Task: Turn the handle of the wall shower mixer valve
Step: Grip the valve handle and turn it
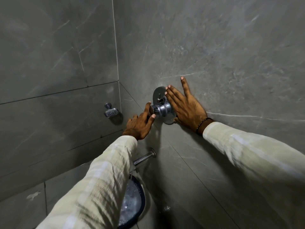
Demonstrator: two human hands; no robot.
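Observation:
A chrome shower mixer valve (162,107) with a round backplate sticks out of the grey tiled wall. Its handle end (153,109) points left towards me. My left hand (140,123) pinches that handle end between thumb and fingers. My right hand (185,106) lies flat and spread on the wall, its fingers over the right side of the backplate. A small diverter knob (159,98) sits on top of the valve body.
A chrome spout (143,158) juts from the wall below the valve, with a thin stream running into a dark-rimmed bucket of water (132,200). A metal soap dish (110,111) hangs on the left wall near the corner.

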